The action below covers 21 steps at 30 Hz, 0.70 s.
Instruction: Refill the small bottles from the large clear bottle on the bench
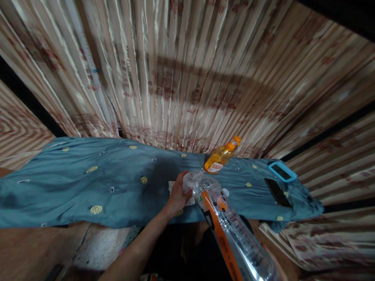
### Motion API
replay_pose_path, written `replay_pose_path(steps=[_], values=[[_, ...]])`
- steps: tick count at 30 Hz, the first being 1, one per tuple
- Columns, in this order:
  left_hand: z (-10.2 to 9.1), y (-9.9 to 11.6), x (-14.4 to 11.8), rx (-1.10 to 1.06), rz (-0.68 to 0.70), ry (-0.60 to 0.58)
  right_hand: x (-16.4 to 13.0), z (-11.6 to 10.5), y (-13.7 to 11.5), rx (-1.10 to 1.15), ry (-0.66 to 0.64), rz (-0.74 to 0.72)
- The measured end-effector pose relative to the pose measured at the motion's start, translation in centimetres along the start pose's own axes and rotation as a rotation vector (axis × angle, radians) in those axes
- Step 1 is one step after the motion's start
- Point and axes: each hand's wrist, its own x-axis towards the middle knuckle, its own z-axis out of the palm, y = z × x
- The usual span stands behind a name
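My left hand (178, 196) is closed around a small clear plastic container (190, 180); I cannot tell its exact kind. A large clear plastic water bottle (243, 234) with an orange label slants from the lower right, its neck end tilted down against or just over the container's mouth. At the bottle's base, my right hand (274, 260) shows only as a sliver along its far side, apparently supporting it; its fingers are mostly hidden. Beneath the left hand lies a piece of white paper or tissue (190, 201). A small white round cap-like disc (225, 192) rests beside the bottle.
An orange pump bottle (218, 160) of yellow-orange liquid stands beyond my hands. To the right lie a black phone (277, 192) and a light-blue-framed device (283, 171). A teal patterned cloth (117, 179) covers the table, with pleated curtains (175, 89) behind.
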Motion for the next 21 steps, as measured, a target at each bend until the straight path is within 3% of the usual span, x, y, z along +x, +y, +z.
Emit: replay_pose_path(steps=[14, 21], values=[[0.0, -0.23, 0.02, 0.015, 0.014, -0.003, 0.94, -1.15, 0.66, -0.056, -0.047, -0.122], [0.03, -0.46, 0.01, -0.012, 0.038, -0.014, 0.91, -0.36, -0.19, -0.093, -0.09, -0.176]])
